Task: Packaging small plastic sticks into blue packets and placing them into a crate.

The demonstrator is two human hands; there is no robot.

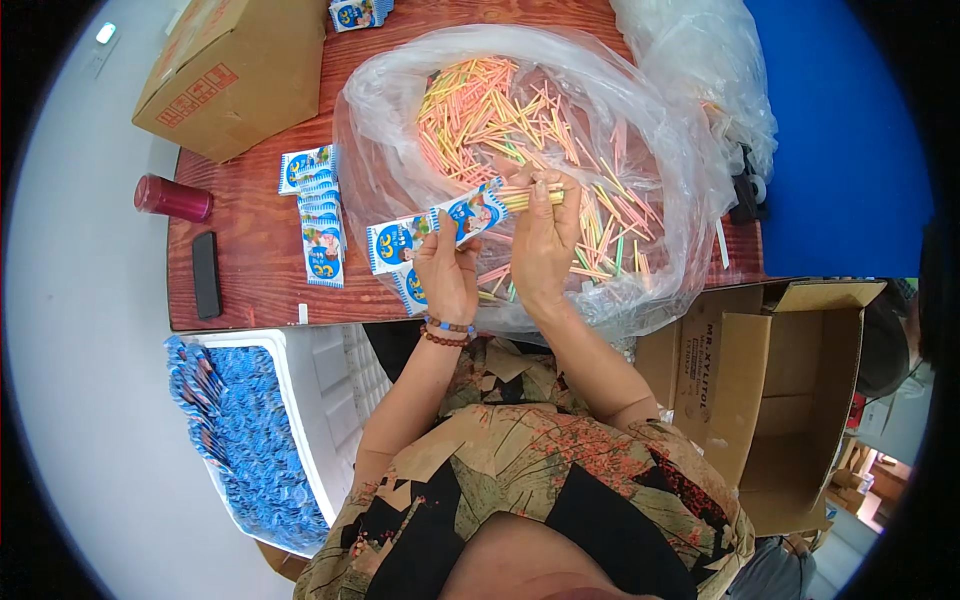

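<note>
Red wooden surface [255, 265] bears a clear bag [690, 175] of pastel sticks [460, 115]; the left hand [447, 282], grip pinching a blue-and-white packet [472, 214], nears the right hand [545, 250], grip clasping a stick bundle [519, 199].

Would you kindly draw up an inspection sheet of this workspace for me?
Surface: red wood-grain table.
Job's things: pastel sticks in a clear plastic bag; stacked packets left of it.
Clutter: dark red cylindrical container, black oblong object.
Hands: left hand holds blue-and-white packets; right hand pinches sticks at one packet's end.
Cables: nothing seen.
Surroundings: cardboard box on the table; packet-filled white foam box and open carton nearby.
</note>
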